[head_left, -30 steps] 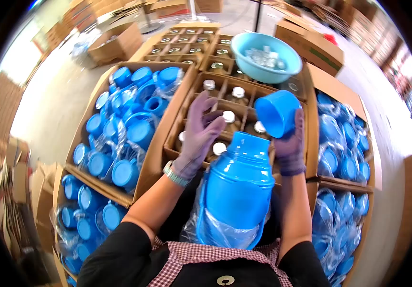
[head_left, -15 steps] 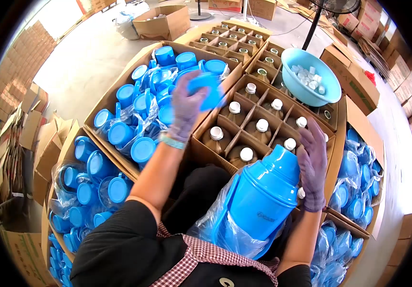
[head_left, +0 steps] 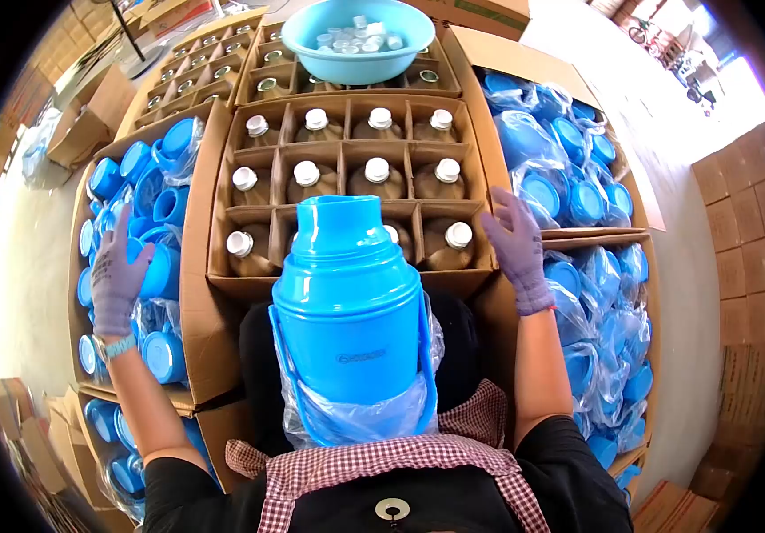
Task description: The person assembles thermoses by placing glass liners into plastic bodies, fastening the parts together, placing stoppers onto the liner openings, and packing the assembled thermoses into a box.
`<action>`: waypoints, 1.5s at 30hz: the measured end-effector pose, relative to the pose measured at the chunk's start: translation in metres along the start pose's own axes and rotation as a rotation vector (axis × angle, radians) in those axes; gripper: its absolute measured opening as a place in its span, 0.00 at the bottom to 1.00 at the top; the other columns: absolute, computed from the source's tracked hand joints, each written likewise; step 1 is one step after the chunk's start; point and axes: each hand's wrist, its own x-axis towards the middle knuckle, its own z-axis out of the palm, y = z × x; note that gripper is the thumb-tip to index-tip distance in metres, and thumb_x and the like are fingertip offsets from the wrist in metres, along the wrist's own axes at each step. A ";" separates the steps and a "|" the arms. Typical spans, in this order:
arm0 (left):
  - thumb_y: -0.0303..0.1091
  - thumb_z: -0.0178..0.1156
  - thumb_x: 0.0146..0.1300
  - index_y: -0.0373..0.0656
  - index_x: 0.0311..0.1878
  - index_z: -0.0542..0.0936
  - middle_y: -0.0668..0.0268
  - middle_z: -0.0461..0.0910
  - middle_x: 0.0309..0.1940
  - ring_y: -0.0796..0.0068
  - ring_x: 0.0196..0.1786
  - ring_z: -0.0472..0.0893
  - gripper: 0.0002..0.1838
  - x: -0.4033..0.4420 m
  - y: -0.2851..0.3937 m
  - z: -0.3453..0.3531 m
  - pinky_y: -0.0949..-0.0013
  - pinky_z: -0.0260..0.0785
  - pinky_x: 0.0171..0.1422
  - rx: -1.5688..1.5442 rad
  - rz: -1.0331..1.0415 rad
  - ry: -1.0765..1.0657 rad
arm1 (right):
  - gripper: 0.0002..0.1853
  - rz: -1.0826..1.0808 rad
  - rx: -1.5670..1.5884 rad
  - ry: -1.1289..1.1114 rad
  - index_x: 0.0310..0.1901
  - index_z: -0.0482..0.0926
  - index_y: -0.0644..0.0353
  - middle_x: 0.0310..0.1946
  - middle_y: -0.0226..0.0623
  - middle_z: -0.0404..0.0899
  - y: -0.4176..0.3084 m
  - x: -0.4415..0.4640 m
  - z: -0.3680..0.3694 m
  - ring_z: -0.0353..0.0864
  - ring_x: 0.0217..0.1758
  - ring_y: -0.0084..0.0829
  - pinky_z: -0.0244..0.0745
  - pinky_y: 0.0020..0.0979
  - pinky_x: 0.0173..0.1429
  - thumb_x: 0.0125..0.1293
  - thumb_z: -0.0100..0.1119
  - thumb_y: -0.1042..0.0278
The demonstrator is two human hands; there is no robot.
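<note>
The blue flask (head_left: 347, 324) sits unheld in its plastic bag (head_left: 360, 413) on the lap (head_left: 460, 342), so steadying it seems wise; left hand (head_left: 120, 286) over blue cups (head_left: 163, 357), right hand (head_left: 517, 251) beside the divided carton (head_left: 464, 282); fingers spread on both, holding nothing.

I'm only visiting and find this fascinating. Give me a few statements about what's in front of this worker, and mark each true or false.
1. Clear plastic surrounds the lower part of the large blue flask. True.
2. Both hands grip the flask. False: the left hand and right hand are open and apart from it.
3. The light-blue basin holds small, pale pieces. True.
4. All the bottle caps are red. False: the bottle caps in the divided carton nearest the person are white.
5. Gloves cover both hands. True.
</note>
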 end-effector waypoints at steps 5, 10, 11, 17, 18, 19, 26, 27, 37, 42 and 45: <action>0.33 0.69 0.67 0.38 0.69 0.77 0.54 0.82 0.56 0.61 0.57 0.84 0.28 -0.020 0.112 0.011 0.63 0.76 0.64 -0.621 0.346 0.144 | 0.32 0.013 -0.376 -0.207 0.66 0.74 0.56 0.57 0.56 0.78 0.060 -0.007 0.057 0.81 0.59 0.59 0.78 0.49 0.64 0.59 0.72 0.62; 0.43 0.59 0.77 0.34 0.72 0.73 0.58 0.80 0.62 0.68 0.65 0.79 0.28 -0.038 0.175 0.042 0.65 0.70 0.72 -1.298 0.360 -0.337 | 0.42 0.180 -0.483 -0.291 0.71 0.66 0.51 0.62 0.58 0.74 0.070 0.000 0.088 0.79 0.62 0.59 0.78 0.50 0.65 0.55 0.75 0.62; 0.41 0.58 0.78 0.35 0.71 0.73 0.60 0.80 0.61 0.69 0.64 0.78 0.26 -0.040 0.184 0.043 0.66 0.70 0.71 -1.457 0.343 -0.379 | 0.42 0.220 -0.486 -0.306 0.72 0.66 0.51 0.62 0.58 0.73 0.064 0.000 0.086 0.79 0.63 0.59 0.78 0.50 0.65 0.54 0.75 0.62; 0.71 0.45 0.76 0.31 0.80 0.59 0.53 0.65 0.78 0.61 0.79 0.66 0.50 -0.033 0.179 0.079 0.56 0.56 0.84 -1.791 0.364 -0.792 | 0.27 -0.078 0.236 0.062 0.63 0.78 0.65 0.61 0.55 0.78 -0.056 -0.011 0.055 0.77 0.64 0.57 0.72 0.46 0.71 0.64 0.69 0.64; 0.74 0.43 0.75 0.33 0.79 0.61 0.55 0.69 0.75 0.64 0.76 0.70 0.51 -0.043 0.169 0.098 0.59 0.60 0.81 -1.734 0.158 -0.835 | 0.27 -0.220 0.326 0.007 0.63 0.78 0.65 0.63 0.55 0.78 -0.095 -0.020 0.043 0.76 0.68 0.56 0.70 0.47 0.74 0.65 0.69 0.62; 0.76 0.41 0.74 0.35 0.79 0.63 0.58 0.73 0.72 0.67 0.73 0.73 0.52 -0.054 0.161 0.106 0.62 0.63 0.79 -1.675 -0.048 -0.870 | 0.28 -0.362 0.409 -0.046 0.64 0.78 0.64 0.65 0.54 0.78 -0.130 -0.033 0.030 0.75 0.71 0.55 0.68 0.47 0.76 0.65 0.69 0.60; 0.68 0.40 0.79 0.30 0.69 0.76 0.48 0.77 0.68 0.43 0.72 0.75 0.44 -0.124 0.165 -0.004 0.54 0.59 0.82 -1.266 0.642 -0.071 | 0.31 -0.293 -0.014 -0.469 0.71 0.74 0.66 0.72 0.60 0.71 -0.071 -0.071 0.046 0.74 0.74 0.55 0.67 0.48 0.78 0.71 0.61 0.55; 0.67 0.40 0.79 0.30 0.68 0.77 0.48 0.78 0.67 0.44 0.72 0.75 0.43 -0.127 0.170 -0.012 0.52 0.57 0.82 -1.210 0.959 0.032 | 0.30 -0.210 0.009 -0.482 0.71 0.73 0.67 0.73 0.61 0.71 -0.062 -0.072 0.048 0.74 0.75 0.55 0.67 0.47 0.78 0.75 0.55 0.56; 0.63 0.42 0.80 0.28 0.67 0.77 0.43 0.75 0.69 0.51 0.77 0.70 0.41 -0.124 0.165 -0.004 0.48 0.54 0.83 -1.232 0.988 -0.104 | 0.26 -0.290 -0.115 -0.440 0.72 0.67 0.75 0.63 0.62 0.80 -0.048 -0.070 0.038 0.77 0.71 0.53 0.70 0.44 0.76 0.78 0.46 0.70; 0.72 0.35 0.78 0.29 0.69 0.76 0.47 0.69 0.75 0.54 0.81 0.64 0.49 -0.118 0.169 0.020 0.48 0.46 0.86 -1.378 0.480 -0.152 | 0.37 -0.577 0.306 -0.189 0.76 0.63 0.72 0.75 0.62 0.67 -0.146 -0.085 0.029 0.65 0.80 0.56 0.58 0.46 0.82 0.76 0.56 0.52; 0.75 0.35 0.75 0.30 0.66 0.78 0.45 0.74 0.71 0.53 0.80 0.67 0.51 -0.120 0.158 0.008 0.45 0.47 0.86 -1.144 1.065 -0.091 | 0.30 -0.175 0.160 -0.387 0.73 0.67 0.75 0.68 0.61 0.74 -0.074 -0.073 0.047 0.75 0.71 0.57 0.68 0.46 0.76 0.81 0.45 0.58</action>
